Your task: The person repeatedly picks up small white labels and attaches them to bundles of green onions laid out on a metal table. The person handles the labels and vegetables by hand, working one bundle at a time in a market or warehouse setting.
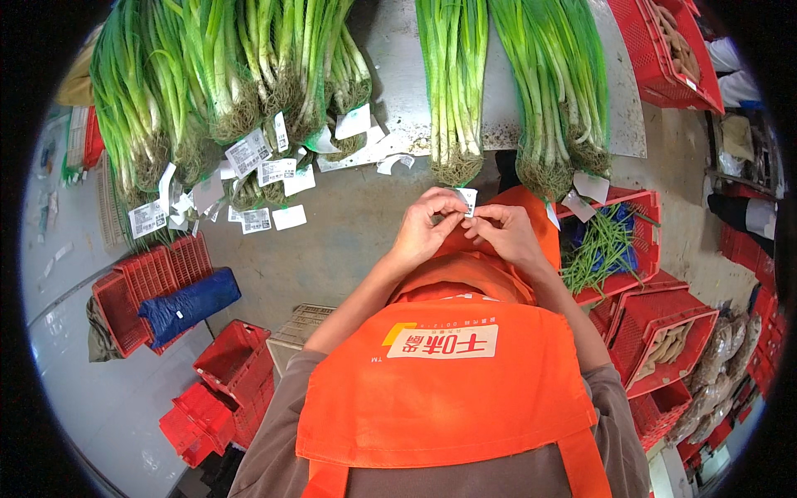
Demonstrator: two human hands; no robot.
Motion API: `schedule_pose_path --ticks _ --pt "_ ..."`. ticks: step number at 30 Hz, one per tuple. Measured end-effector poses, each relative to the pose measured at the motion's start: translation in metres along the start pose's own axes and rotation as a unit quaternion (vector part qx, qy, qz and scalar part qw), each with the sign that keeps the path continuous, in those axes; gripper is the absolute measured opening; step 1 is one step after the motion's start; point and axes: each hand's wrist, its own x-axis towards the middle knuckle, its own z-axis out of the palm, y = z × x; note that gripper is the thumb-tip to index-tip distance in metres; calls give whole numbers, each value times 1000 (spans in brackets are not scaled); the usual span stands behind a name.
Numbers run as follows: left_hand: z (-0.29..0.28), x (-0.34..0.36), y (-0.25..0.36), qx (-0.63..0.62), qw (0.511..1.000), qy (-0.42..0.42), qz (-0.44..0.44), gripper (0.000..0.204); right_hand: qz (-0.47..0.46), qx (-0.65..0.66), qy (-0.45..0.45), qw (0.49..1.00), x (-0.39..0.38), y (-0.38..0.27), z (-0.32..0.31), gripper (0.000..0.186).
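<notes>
My left hand [426, 224] and my right hand [506, 234] meet just below the root end of the middle bundle of green onions [456, 100]. Fingertips of both hands pinch a small white printed label [468, 199], close to the green net around those roots. Right of it lies another netted bundle of green onions [552, 100], with white labels [591, 187] at its roots. Several more netted green onions [237, 91] lie together at the left, roots toward me, with printed labels [249, 153] hanging from them. Whether the pinched label is fastened to the net is hidden by my fingers.
The metal table [394, 66] ends just beyond my hands. Close by my right arm, a red crate [652, 241] holds loose green stalks [602, 249]. Red crates [237, 365] stand at the left, one beside a blue roll [191, 305]. Another crate [672, 91] holds brownish roots.
</notes>
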Motion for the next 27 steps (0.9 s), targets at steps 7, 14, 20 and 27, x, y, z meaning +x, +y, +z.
schedule_pose_path --ticks 7,14,20,27 --pt "1 -1 4 -11 1000 -1 -6 11 -3 -2 7 1000 -1 -2 0 17" --pt "-1 -2 4 62 997 -16 31 10 -63 -75 13 995 -1 -1 1 13" --pt "-3 -3 17 167 983 -19 70 11 -128 -212 60 967 0 0 7 14" --pt "-2 -4 20 206 975 2 83 12 -166 -306 94 933 -4 -17 15 14"
